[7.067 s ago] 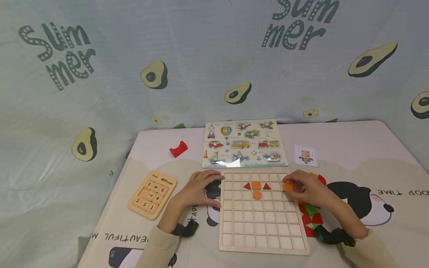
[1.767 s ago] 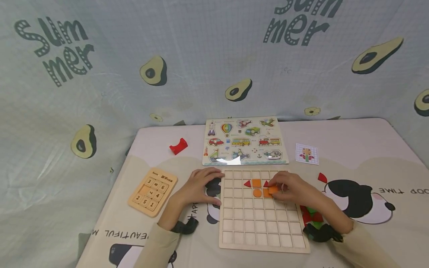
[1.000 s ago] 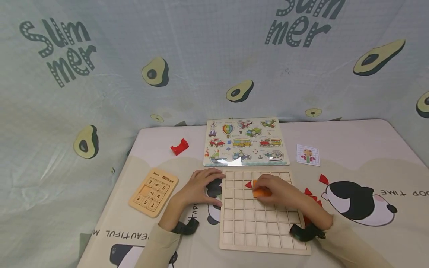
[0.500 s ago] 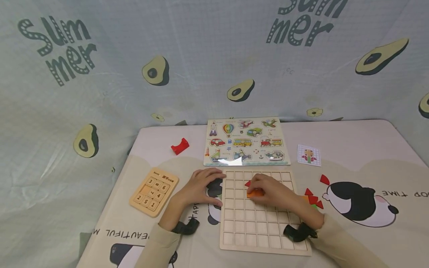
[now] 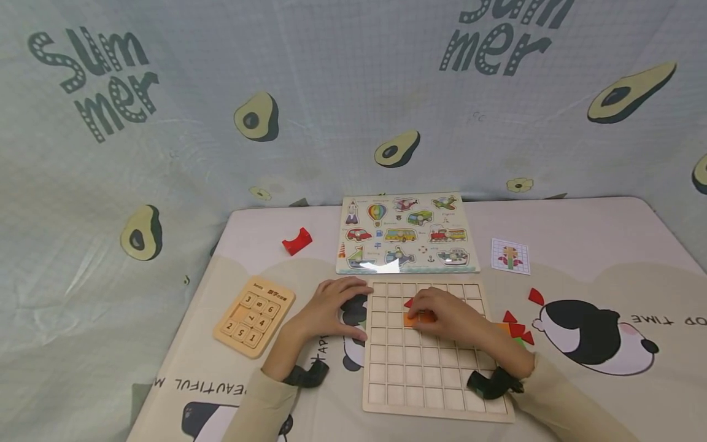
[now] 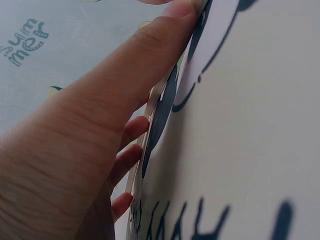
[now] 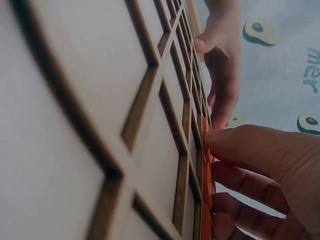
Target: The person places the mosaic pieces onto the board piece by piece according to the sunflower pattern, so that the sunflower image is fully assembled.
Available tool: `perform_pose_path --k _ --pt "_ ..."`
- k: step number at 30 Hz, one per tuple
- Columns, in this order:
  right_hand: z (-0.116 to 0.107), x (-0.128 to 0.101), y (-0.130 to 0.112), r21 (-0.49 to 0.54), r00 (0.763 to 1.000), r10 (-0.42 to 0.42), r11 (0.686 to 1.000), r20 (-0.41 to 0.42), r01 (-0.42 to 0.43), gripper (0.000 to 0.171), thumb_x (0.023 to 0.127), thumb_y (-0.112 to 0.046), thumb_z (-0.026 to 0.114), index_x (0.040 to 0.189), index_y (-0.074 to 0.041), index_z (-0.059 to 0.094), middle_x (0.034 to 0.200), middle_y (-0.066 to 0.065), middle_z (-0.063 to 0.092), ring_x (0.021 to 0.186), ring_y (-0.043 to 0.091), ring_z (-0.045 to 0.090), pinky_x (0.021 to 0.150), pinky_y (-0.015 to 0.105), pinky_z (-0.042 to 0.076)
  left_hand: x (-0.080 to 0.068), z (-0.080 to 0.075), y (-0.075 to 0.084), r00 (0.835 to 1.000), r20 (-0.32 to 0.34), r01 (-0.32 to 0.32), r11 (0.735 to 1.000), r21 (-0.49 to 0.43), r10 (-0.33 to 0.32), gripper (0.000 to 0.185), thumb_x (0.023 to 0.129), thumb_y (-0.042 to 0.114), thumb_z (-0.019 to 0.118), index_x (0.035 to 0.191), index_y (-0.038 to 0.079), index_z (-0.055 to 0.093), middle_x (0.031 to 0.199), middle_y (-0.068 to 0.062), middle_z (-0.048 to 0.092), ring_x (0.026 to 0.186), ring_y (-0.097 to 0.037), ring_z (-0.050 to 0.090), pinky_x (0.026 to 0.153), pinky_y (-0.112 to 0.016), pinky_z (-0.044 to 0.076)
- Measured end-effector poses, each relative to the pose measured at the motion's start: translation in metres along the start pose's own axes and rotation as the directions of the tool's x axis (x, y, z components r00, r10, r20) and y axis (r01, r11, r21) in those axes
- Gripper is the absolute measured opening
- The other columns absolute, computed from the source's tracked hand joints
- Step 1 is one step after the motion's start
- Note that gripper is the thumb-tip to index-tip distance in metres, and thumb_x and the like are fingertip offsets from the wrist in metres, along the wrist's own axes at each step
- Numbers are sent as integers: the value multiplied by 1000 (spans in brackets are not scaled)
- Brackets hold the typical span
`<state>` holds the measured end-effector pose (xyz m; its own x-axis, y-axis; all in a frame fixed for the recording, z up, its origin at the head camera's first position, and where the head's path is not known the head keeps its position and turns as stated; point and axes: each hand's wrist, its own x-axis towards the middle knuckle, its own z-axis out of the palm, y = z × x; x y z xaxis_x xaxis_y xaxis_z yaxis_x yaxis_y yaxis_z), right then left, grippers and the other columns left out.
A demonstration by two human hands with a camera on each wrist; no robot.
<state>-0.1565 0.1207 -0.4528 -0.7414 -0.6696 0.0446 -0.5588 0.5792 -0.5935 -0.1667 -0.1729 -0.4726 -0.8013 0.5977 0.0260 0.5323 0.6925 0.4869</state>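
Observation:
A pale wooden grid board point(image 5: 436, 393) lies before me. My left hand point(image 5: 326, 313) rests at its left edge, thumb and fingers spread and touching the rim; the left wrist view shows the thumb point(image 6: 150, 47) along that edge. My right hand point(image 5: 450, 313) is over the upper middle cells, fingers curled, pinching an orange tile point(image 5: 409, 320) at a cell. More orange shows under the fingers. A red triangle tile point(image 5: 408, 302) peeks out just above. In the right wrist view the thumb touches an orange tile point(image 7: 206, 132) at the grid. Other placed tiles are hidden beneath my right hand.
Loose red, orange and green tiles point(image 5: 516, 330) lie right of the board, partly behind my right forearm. Beyond the board sit a vehicle picture puzzle point(image 5: 400, 234) and a flower pattern card point(image 5: 510, 256). A number slide puzzle point(image 5: 254, 317) and a red arch block point(image 5: 297, 242) are left.
My right hand has come from the board's right side to its upper middle, bringing an orange tile leftward. It has barely moved in the last half second. The left hand stays put.

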Motion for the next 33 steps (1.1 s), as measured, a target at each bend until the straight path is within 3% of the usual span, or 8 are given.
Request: perform_pose_path --k 14,23,33 --pt "-7 -16 7 44 999 4 999 -53 -2 11 87 -13 73 95 -20 73 101 -9 64 98 13 56 88 35 51 -1 2 -1 1000 -10 -13 1000 1 13 84 68 51 85 140 23 52 148 -2 43 139 -21 33 113 -48 23" --pt "-14 -35 21 64 986 -55 996 -156 65 14 84 -5 75 90 -17 73 94 -8 66 87 10 57 73 28 51 -2 1 0 999 -20 -26 1000 -7 26 83 68 50 85 139 21 53 147 -3 44 138 -22 34 112 -49 23" --pt "-28 -60 33 112 975 -16 993 -224 42 16 82 -3 76 94 -14 72 91 -6 66 76 7 53 62 22 49 -1 1 0 999 -18 -27 1000 -4 27 83 68 49 85 139 21 53 147 -4 43 138 -23 34 112 -50 23"
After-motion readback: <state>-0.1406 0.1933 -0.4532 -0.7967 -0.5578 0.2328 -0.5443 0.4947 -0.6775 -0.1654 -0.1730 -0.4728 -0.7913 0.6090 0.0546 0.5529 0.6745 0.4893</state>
